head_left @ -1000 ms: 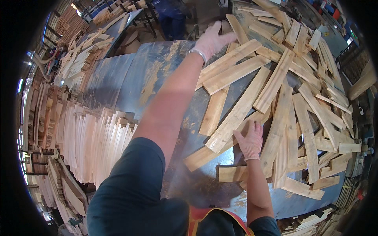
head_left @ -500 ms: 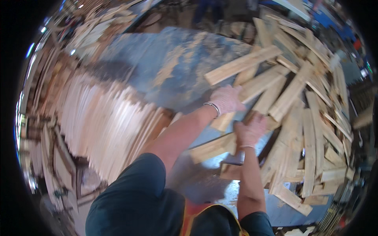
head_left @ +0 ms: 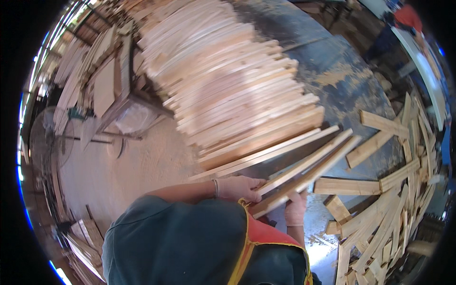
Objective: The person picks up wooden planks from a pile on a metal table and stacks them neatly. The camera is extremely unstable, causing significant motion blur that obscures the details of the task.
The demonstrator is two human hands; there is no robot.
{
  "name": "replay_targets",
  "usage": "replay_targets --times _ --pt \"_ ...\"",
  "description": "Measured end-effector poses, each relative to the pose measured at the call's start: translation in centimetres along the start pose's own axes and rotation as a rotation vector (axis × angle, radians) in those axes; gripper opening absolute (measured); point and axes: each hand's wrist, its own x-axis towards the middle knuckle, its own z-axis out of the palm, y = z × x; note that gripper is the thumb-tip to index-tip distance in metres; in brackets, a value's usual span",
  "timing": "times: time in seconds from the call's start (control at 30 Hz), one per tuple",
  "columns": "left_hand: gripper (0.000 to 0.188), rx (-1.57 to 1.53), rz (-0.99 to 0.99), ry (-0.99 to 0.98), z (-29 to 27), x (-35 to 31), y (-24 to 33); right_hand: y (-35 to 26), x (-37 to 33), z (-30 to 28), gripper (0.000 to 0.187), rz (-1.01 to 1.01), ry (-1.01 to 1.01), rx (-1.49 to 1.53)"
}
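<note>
At far left, a wooden stand is located, with panels leaned against it. To its right, the floor is covered with pale dust. Next, a long row of pale boards is arranged side by side, the ends being unevenly aligned.

Below the row, the left hand, gloved, is closed on the near ends of two held boards. These are inclined from the apron up toward the right, with a narrow gap left between them at their far ends. The gloved right hand is applied to the lower board from beneath; its fingers are partly hidden by the wood, and whether the board is pinched by it cannot be told.

Further right, the blue-grey tabletop is marked with patches of dust. On its right side, a pile of loose boards is spread, crossed at various angles. At upper far right, a person in red is seen.
</note>
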Motion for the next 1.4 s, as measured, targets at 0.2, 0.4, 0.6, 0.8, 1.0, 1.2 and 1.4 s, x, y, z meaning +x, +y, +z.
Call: replay_targets --times 0.2,0.4,0.6,0.8,1.0,1.2,1.4 --pt "0.058 0.681 -0.253 1.241 -8.3 -8.8 -9.8 5.9 4.9 6.1 0.061 0.303 -0.224 -0.497" --pt "0.075 -1.346 0.123 1.392 -18.0 -10.1 -17.7 3.9 5.5 3.0 0.069 0.116 0.039 -0.293" --pt "0.052 -0.961 -0.011 0.666 -6.2 -9.3 -15.8 -0.8 8.6 2.5 0.089 -0.075 0.332 -0.276" --pt "0.081 0.322 -0.228 0.915 -12.4 -8.4 -7.0 -2.4 11.0 0.2 0.081 -0.188 0.325 -0.387" --pt "0.102 0.341 -0.378 0.661 -18.5 5.9 2.2 -5.4 16.0 -2.8 0.075 -0.034 -0.050 -1.073" --pt "0.106 0.311 -0.295 0.556 -17.0 10.4 6.1 -6.3 14.7 0.1 0.075 0.068 0.293 -0.482" --pt "0.096 0.430 0.015 0.794 -15.8 3.8 17.9 -17.0 8.9 4.4 0.069 -0.351 0.286 -0.311"
